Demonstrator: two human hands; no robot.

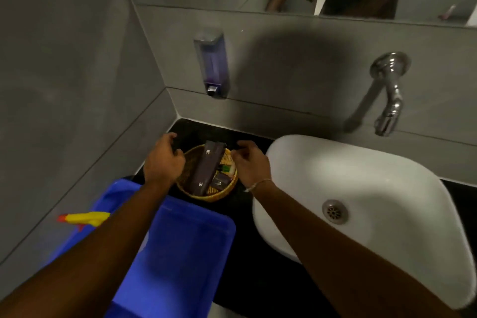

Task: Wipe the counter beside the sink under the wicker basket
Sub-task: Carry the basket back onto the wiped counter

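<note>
- Two bare hands flank the round yellow wicker basket (206, 175), one at each side of its rim, which suggests the person means to lift or shift it so the surface beneath can be wiped.
- That basket sits on the black polished counter (247, 245) in the corner, between the grey tiled wall and the white ceramic sink (361, 188), just beyond the blue plastic tub (180, 245).
- It holds dark purple toiletry packets (206, 170) and a small green-capped bottle (225, 168), so it wants a level lift.
- Left hand (162, 160): fingers curled over the basket's left rim, and they seem also to pinch a dark cloth (178, 143) lying along the far edge, though dark fabric against dark stone is hard to make out.
- Right hand (249, 165): partly closed, thumb and fingers narrowed at the right rim, apparently touching both the rim and the cloth's other end; whether it truly grips either I cannot tell.
- A yellow spray nozzle with orange tip (85, 218) pokes out at the tub's left side, ready for later use.
</note>
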